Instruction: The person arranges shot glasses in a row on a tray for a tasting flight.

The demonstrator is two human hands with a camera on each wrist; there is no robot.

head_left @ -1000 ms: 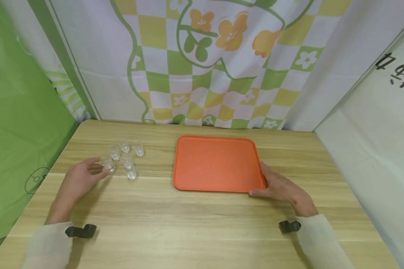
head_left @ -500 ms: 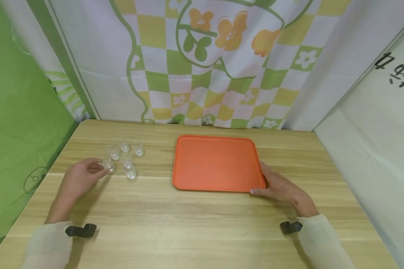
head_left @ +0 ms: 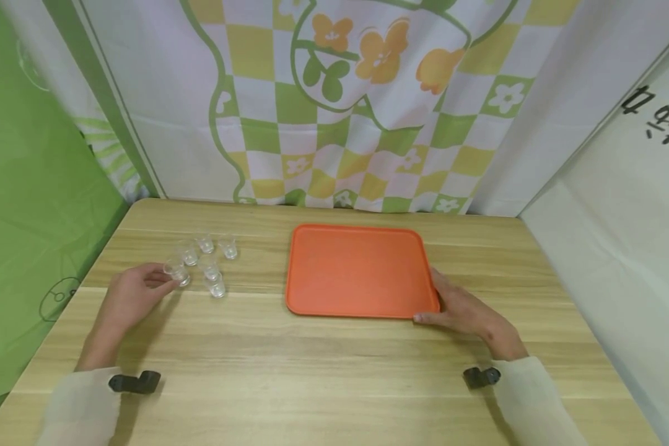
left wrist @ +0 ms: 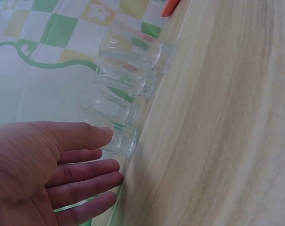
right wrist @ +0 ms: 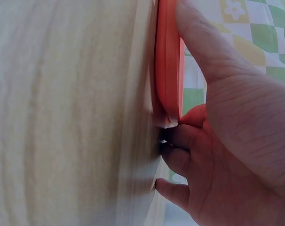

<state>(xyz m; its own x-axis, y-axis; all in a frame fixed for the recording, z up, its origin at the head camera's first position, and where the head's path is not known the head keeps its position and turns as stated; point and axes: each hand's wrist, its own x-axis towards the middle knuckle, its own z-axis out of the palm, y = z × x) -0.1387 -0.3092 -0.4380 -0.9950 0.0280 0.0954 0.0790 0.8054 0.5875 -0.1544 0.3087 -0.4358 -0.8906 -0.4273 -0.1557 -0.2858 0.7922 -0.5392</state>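
Note:
In the head view, my left hand (head_left: pixel 135 297) is at a small clear shot glass (head_left: pixel 182 277) that stands on the table. Thumb and forefinger pinch it low at its left and near sides; the other fingers stretch out apart from it in the left wrist view. Several more shot glasses (head_left: pixel 217 286) stand upright just beyond and to the right. My right hand (head_left: pixel 465 310) grips the near right corner of an orange rectangular tray (head_left: pixel 362 272) lying on the table. The right wrist view has the thumb along the tray's side and fingers curled at its underside.
A wooden table (head_left: pixel 312 384) carries everything. Its far edge meets a patterned curtain (head_left: pixel 290 124). Green sheeting (head_left: pixel 33 217) hangs on the left and a white sheet (head_left: pixel 619 217) on the right. A black device (head_left: pixel 136 383) sits at each wrist.

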